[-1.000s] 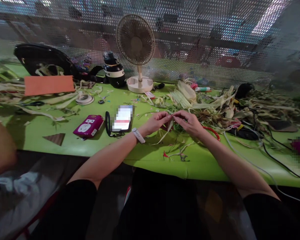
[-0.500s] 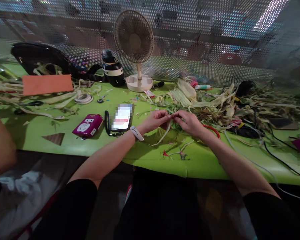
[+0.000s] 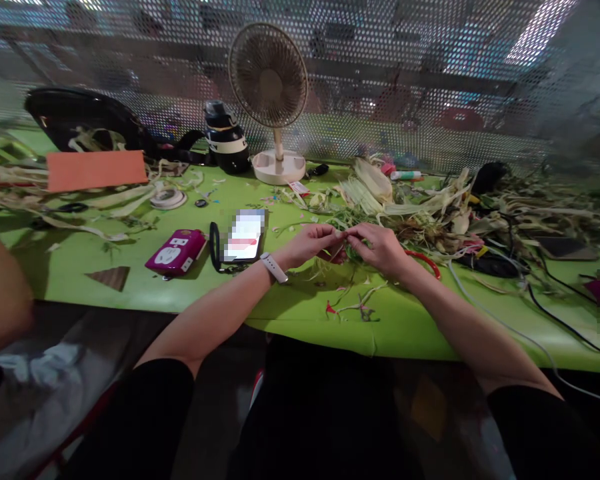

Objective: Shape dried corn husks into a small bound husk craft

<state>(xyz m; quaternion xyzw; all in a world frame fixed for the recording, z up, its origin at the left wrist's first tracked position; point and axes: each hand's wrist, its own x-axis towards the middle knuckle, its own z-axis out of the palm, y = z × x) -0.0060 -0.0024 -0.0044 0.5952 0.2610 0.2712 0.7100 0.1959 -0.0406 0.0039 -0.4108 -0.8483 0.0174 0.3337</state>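
Pinching what looks like a thin strip, our left hand and right hand meet, thumbs against forefingers. Pale husks lie beyond our fingers.

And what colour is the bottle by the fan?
Black bottle, pale band around it; head view.

head camera | from wearer's head | faces forward, down | near, above green table | mesh screen beyond

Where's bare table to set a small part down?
Green table between the red-tipped scraps and right forearm; smaller gap between black disc and purple case. Crowded: husk pile beyond the right hand, and around the orange sheet.
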